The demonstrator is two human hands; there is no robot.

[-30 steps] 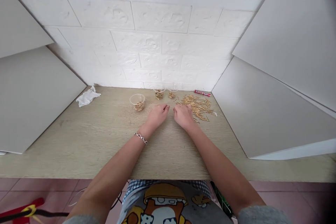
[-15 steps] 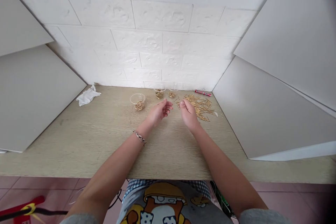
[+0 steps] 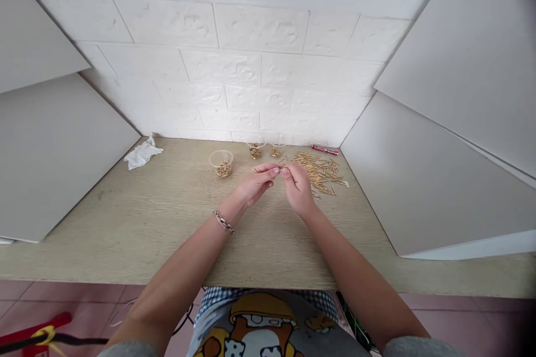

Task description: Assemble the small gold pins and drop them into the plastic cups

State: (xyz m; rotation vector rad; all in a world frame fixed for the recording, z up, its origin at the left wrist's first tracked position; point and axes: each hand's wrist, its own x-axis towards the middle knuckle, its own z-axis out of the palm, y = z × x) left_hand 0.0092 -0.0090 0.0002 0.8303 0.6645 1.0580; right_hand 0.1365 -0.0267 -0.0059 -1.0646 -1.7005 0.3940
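Note:
My left hand and my right hand meet fingertip to fingertip above the table. Both are pinched closed; whatever sits between the fingertips is too small to make out. Just beyond and right of my right hand lies a spread pile of thin gold-coloured metal pins. Left of my left hand stands a clear plastic cup with small gold pieces in it. Behind my hands are two more clear cups, one holding a heap of gold pieces, the other a smaller amount.
A red tube-shaped item lies by the white brick-patterned wall. Crumpled white tissue rests at the table's back left. Grey panels close in both sides of the wooden table.
My hands were apart and are now together at the fingertips. The left fingers, loosely curled before, have closed into a pinch. The cups and the pile stay put.

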